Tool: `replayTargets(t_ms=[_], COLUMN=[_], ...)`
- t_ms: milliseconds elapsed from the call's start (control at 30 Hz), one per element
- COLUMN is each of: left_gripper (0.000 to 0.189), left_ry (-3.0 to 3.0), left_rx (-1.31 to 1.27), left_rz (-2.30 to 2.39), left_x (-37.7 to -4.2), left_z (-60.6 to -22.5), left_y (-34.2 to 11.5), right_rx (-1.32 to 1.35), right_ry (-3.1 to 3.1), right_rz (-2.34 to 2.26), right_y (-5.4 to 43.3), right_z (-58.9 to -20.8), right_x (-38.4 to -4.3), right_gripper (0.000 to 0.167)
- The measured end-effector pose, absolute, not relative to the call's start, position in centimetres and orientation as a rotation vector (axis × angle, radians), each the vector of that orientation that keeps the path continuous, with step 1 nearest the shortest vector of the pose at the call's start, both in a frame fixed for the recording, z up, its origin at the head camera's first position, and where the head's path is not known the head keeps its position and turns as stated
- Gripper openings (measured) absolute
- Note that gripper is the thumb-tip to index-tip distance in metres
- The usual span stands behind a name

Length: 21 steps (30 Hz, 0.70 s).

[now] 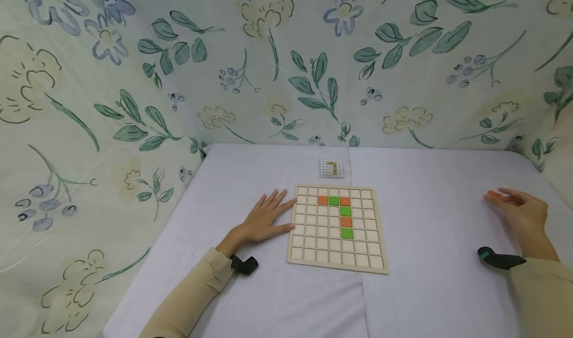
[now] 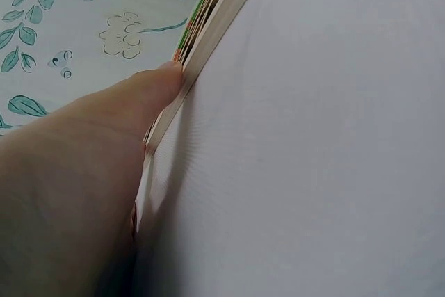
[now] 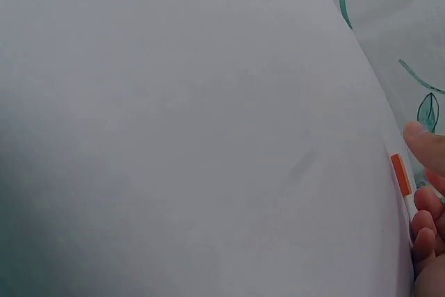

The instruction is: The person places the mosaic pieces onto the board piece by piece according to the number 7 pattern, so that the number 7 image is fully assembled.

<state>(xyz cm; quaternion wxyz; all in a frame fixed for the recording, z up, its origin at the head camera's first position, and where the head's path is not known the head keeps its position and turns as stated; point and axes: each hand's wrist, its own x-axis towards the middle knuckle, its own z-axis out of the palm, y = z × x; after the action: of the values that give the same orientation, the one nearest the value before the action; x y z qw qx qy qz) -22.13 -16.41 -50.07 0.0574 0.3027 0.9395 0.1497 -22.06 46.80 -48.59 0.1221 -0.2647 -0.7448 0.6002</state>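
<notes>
A wooden grid board (image 1: 315, 264) lies flat on the table. On it, orange tiles and green tiles (image 1: 345, 211) form a short row with a column running down from its right end. My left hand (image 1: 261, 222) rests at the board's left side with fingers spread, thumb and index fingertip touching the frame. In the left wrist view the thumb (image 2: 149, 92) presses against the board's edge (image 2: 208, 39). Far to the right, my right hand (image 1: 521, 211) holds an orange tile (image 1: 494, 194) between thumb and fingers. That orange tile (image 3: 401, 174) also shows beside the fingertips in the right wrist view.
Behind the board lies a small pattern card (image 1: 331, 169) showing a similar coloured figure on a grid. A white cloth (image 1: 429, 238) covers the table. Floral fabric (image 1: 268, 94) hangs behind and beside it. Dark straps (image 1: 499, 259) sit at both wrists.
</notes>
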Motion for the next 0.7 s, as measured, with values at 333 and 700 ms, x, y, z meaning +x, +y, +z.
replayTargets(t_ms=[333, 700], left_gripper=[0.078, 0.079], left_ry=[2.85, 2.861], left_rx=[0.921, 0.908], left_rz=[0.465, 0.44], left_x=[-22.0, -22.3], left_z=[-50.0, -50.2], left_y=[-16.5, -16.4], right_rx=[-0.829, -0.84], right_ry=[-2.458, -2.582], right_rz=[1.525, 1.377], right_y=[48.4, 49.1], right_z=[-49.3, -49.5], right_x=[-22.8, -23.3], right_gripper=[0.035, 0.026])
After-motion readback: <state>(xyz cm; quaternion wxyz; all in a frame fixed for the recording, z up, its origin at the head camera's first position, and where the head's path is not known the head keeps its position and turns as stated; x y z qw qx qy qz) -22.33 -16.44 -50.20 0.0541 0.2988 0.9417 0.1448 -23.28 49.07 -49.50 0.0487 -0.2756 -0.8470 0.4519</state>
